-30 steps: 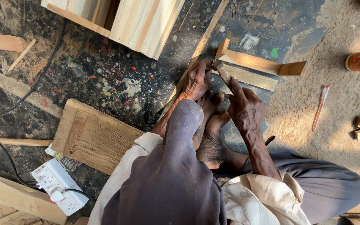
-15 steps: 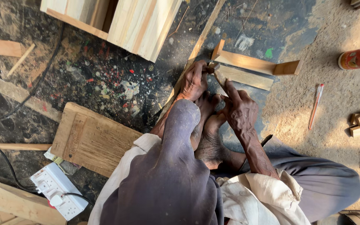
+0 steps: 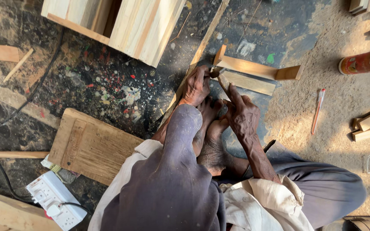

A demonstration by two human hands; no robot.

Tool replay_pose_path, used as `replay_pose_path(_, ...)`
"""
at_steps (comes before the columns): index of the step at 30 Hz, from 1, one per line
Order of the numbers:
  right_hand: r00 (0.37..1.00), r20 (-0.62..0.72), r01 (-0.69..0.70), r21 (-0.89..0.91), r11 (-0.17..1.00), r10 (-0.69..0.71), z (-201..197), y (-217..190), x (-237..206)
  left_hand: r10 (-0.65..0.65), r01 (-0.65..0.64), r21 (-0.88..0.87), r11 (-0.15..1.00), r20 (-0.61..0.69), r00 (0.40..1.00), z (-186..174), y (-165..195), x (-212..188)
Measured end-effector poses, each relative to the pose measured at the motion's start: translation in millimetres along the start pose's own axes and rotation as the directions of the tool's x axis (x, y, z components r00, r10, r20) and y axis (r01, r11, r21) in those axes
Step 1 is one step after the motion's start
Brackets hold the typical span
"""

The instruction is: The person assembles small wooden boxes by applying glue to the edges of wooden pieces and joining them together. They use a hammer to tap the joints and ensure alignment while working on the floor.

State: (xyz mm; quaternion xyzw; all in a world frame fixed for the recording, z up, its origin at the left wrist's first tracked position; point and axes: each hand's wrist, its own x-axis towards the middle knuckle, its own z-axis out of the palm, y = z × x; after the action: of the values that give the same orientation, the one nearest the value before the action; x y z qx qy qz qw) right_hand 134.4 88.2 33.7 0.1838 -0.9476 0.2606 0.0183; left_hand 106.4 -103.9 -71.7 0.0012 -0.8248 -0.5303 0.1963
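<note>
My left hand (image 3: 197,85) is curled down over the near end of a wooden frame piece (image 3: 247,67) on the floor (image 3: 108,85), fingers bent and pressing on the wood where a short upright block joins the long strip. My right hand (image 3: 241,114) sits just beside it, closed around a narrow wooden stick (image 3: 224,84) that slants up from its fingers to the same joint, its tip touching the wood right by my left fingertips. My bare feet (image 3: 210,128) lie directly below both hands, toes against the long slat that runs past my left hand.

A second flat strip (image 3: 253,83) lies just beyond my right hand, under the frame piece. Well out from my right hand, on the sawdust, are a red pencil (image 3: 317,109) and a red can (image 3: 360,62) lying on its side. Beyond my left hand stands an open wooden box (image 3: 142,25); nearer my left knee lie a flat board (image 3: 91,145) and a white power strip (image 3: 54,201).
</note>
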Motion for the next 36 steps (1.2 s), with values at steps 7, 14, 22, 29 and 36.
replay_pose_path(7, 0.996, -0.076, -0.038, 0.19, 0.981, 0.053, -39.0, 23.6, -16.6, 0.087, -0.082, 0.13, 0.988, -0.034, 0.996, 12.0, -0.9, 9.5)
replay_pose_path(14, 0.72, 0.289, -0.691, 0.383, 0.613, 0.631, -138.1, 105.9, -92.8, 0.128, -0.132, 0.183, 0.974, 0.032, 0.991, 21.1, 22.1, 15.8)
replay_pose_path(22, 0.894, 0.045, -0.425, -0.233, 0.875, 0.446, -195.5, 214.6, -136.8, 0.004, -0.022, 0.206, 0.978, 0.085, 0.996, 27.2, 53.5, 11.0)
replay_pose_path(29, 0.913, -0.341, -0.348, -0.363, 0.864, 0.225, -261.3, 309.2, -35.6, -0.061, 0.046, 0.14, 0.989, 0.105, 0.993, 35.0, 66.8, 12.0)
replay_pose_path(36, 0.942, -0.222, -0.253, 0.018, 0.967, 0.25, -243.3, 321.2, 28.5, -0.053, 0.037, 0.137, 0.99, 0.113, 0.992, 32.4, 55.7, 23.2)
